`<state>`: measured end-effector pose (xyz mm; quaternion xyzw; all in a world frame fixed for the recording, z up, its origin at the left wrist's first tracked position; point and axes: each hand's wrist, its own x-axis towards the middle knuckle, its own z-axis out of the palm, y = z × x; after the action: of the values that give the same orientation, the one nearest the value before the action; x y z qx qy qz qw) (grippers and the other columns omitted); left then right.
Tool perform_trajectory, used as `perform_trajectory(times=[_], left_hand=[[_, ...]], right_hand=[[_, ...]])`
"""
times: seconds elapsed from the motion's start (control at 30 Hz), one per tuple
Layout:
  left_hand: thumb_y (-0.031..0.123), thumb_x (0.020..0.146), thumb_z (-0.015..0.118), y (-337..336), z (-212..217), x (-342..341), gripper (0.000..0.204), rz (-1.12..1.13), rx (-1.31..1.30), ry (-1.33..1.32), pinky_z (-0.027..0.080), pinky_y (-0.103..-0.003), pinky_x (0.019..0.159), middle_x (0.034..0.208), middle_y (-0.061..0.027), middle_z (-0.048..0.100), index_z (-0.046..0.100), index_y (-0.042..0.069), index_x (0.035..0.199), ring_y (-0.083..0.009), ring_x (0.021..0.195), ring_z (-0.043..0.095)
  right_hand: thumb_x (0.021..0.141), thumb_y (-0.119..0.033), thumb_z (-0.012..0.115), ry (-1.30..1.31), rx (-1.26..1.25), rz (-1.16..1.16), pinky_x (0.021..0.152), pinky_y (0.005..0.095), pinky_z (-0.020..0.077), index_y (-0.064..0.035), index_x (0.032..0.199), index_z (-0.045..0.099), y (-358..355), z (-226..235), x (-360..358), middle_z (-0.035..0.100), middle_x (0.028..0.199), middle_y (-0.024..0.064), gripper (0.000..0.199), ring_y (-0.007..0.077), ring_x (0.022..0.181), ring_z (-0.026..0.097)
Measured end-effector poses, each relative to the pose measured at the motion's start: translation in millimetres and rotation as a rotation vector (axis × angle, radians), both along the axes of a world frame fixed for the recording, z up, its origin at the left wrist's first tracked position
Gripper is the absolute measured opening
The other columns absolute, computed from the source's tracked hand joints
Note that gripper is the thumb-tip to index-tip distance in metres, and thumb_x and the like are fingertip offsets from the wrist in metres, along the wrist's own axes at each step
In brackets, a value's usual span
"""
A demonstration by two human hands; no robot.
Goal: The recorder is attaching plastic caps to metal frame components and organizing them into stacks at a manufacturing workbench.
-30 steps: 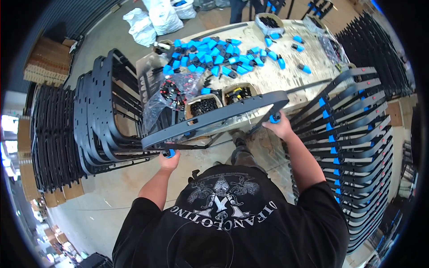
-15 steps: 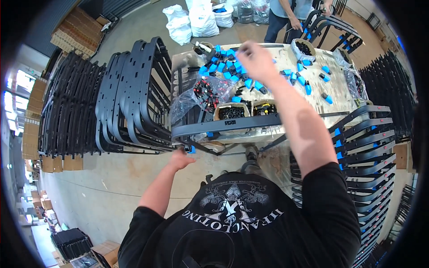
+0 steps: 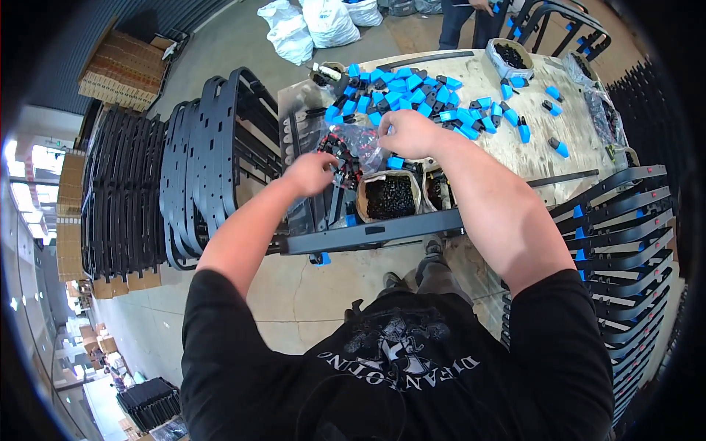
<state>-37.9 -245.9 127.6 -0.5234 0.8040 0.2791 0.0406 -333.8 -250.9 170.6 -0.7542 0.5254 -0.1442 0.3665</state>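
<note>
Clock centred on the bag, twelve away from the wearer.

Clear plastic bag on the table's near left part, spread open, small black and red parts inside. Left hand at eight o'clock, fingers curled over the parts; can't tell if it grips one. Right hand between two and three, thumb and forefinger close together by the film; can't tell if it pinches anything.

Handling, my judgement: fold loose film back, lift parts singly in a fingertip pinch so tangled ones don't drag along; keep forearms off the black frame lying along the near edge, between five and six.

Bin of black pieces just beside the bag, between four and five. Heap of blue-and-black end pieces between one and two. Pale, scuffed tabletop toward three.

Room: frames stacked left at nine; another stack, blue-tipped, between three and four. White sacks toward twelve, cartons near ten, co-worker past the table, between one and two. Concrete floor.
</note>
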Motion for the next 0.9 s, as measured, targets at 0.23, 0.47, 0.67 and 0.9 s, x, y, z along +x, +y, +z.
perform_trajectory(times=[0.23, 0.47, 0.67, 0.9], left_hand=[[0.021, 0.091, 0.058, -43.6, -85.3, -49.2, 0.026, -0.219, -0.152, -0.396, 0.054, -0.049, 0.088, 0.111, -0.0177, 0.069, 0.068, 0.008, 0.111, -0.0367, 0.103, 0.067], [0.025, 0.088, 0.061, -41.8, -67.6, -42.5, 0.025, -0.243, -0.311, -0.299, 0.054, -0.049, 0.088, 0.102, -0.0171, 0.068, 0.066, 0.004, 0.099, -0.0361, 0.099, 0.067], [0.015, 0.081, 0.075, 6.5, 55.5, -53.8, 0.026, -0.010, -0.124, 0.172, 0.055, -0.040, 0.070, 0.082, -0.0170, 0.068, 0.065, 0.000, 0.100, -0.0334, 0.074, 0.069], [0.006, 0.082, 0.076, 120.0, 144.9, -68.1, 0.022, -0.314, -0.511, 0.445, 0.054, -0.033, 0.070, 0.095, -0.0118, 0.067, 0.070, 0.004, 0.104, -0.0273, 0.085, 0.066]], right_hand=[[0.083, -0.029, 0.069, 0.029, 0.001, 0.007, 0.091, 0.0420, 0.0534, -0.0056, 0.103, 0.072, -2.9, -3.0, -8.3, 0.072, 0.107, 0.0177, 0.031, 0.0338, 0.103, 0.068], [0.084, -0.031, 0.070, 0.047, 0.072, 0.027, 0.095, 0.0425, 0.0521, -0.0056, 0.107, 0.072, -3.2, 3.3, -9.5, 0.071, 0.111, 0.0185, 0.034, 0.0347, 0.108, 0.066], [0.083, -0.032, 0.071, 0.115, 0.098, 0.050, 0.095, 0.0417, 0.0519, -0.0061, 0.109, 0.072, -4.5, 4.6, -12.5, 0.071, 0.113, 0.0185, 0.036, 0.0334, 0.109, 0.066], [0.083, -0.034, 0.072, 0.168, 0.059, 0.064, 0.096, 0.0410, 0.0516, -0.0070, 0.109, 0.072, -6.5, 8.6, -12.4, 0.071, 0.113, 0.0183, 0.037, 0.0321, 0.109, 0.066]])
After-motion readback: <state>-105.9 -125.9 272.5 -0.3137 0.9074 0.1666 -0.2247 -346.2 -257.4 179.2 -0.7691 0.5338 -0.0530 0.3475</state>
